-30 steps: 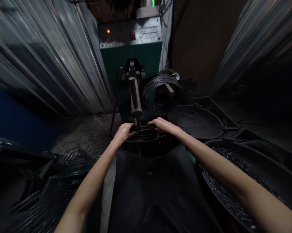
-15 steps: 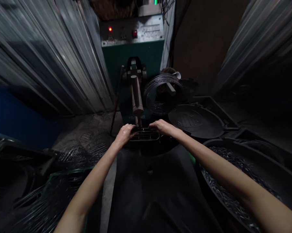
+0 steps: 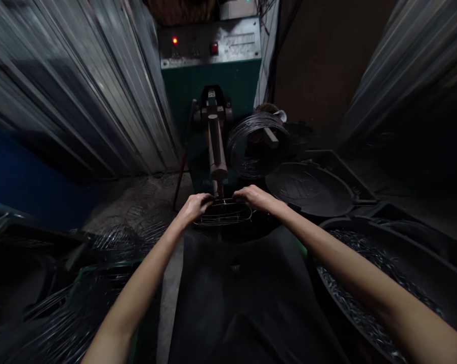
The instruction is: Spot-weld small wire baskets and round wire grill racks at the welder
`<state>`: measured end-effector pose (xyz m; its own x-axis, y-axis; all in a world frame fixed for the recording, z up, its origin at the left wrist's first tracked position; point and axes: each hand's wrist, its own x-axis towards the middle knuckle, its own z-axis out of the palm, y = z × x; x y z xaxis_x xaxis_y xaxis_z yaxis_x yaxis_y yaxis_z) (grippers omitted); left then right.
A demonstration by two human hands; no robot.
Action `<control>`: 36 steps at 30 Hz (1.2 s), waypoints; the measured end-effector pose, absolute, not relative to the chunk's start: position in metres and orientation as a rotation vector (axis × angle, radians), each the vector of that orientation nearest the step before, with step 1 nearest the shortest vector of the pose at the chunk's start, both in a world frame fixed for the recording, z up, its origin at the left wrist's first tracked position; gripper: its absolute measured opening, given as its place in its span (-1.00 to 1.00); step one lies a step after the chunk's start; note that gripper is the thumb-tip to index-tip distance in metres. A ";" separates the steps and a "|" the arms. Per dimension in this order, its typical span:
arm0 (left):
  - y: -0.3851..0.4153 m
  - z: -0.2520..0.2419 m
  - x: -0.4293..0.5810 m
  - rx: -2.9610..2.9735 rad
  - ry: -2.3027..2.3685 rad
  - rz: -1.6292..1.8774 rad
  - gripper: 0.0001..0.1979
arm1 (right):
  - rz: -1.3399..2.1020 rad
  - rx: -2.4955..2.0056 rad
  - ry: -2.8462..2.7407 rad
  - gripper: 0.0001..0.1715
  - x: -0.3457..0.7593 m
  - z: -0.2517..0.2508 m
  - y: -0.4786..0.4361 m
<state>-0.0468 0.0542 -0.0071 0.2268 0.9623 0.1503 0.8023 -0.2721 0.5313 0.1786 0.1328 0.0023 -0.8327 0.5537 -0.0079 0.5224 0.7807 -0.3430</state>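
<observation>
A small oval wire rack [image 3: 223, 214] lies under the tip of the welding machine's arm [image 3: 215, 146]. My left hand [image 3: 194, 206] grips the rack's left end with curled fingers. On the rack's right end my right hand [image 3: 253, 196] is closed as well. Both hands sit right in front of the green machine [image 3: 212, 76], whose panel shows two red lights.
A coil of dark wire [image 3: 257, 145] hangs right of the arm. A round black pan [image 3: 307, 189] and a tub of short metal pieces [image 3: 368, 298] stand on the right. Finished wire racks [image 3: 114, 242] pile on the left. Corrugated metal sheets wall both sides.
The rack has tilted and shifted slightly under the arm's tip while both hands stay on its ends. The view has drifted a little.
</observation>
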 end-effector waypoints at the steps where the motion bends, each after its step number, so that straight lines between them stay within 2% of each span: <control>1: 0.054 -0.006 -0.047 2.151 1.637 0.656 -0.80 | 0.501 -0.868 -2.877 -0.71 0.178 0.003 0.132; 14: 0.069 -0.001 -0.051 2.114 1.708 0.678 -0.89 | 0.335 -0.961 -2.853 -0.61 0.167 0.008 0.141; 22: 0.076 0.001 -0.057 1.981 1.742 0.666 -0.75 | 0.162 -1.014 -2.889 -0.64 0.166 0.006 0.147; 30: 0.078 0.000 -0.058 1.960 1.724 0.667 -0.67 | 0.204 -1.030 -2.922 -0.66 0.165 0.013 0.149; 36: 0.081 -0.001 -0.059 1.948 1.696 0.669 -0.62 | 0.217 -0.943 -2.922 -0.78 0.165 0.012 0.151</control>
<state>-0.0591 0.0815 -0.0008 0.1174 0.9915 0.0563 0.7626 -0.1263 0.6344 0.1650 0.1508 0.0117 -0.8103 0.5858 0.0173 0.5768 0.8024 -0.1532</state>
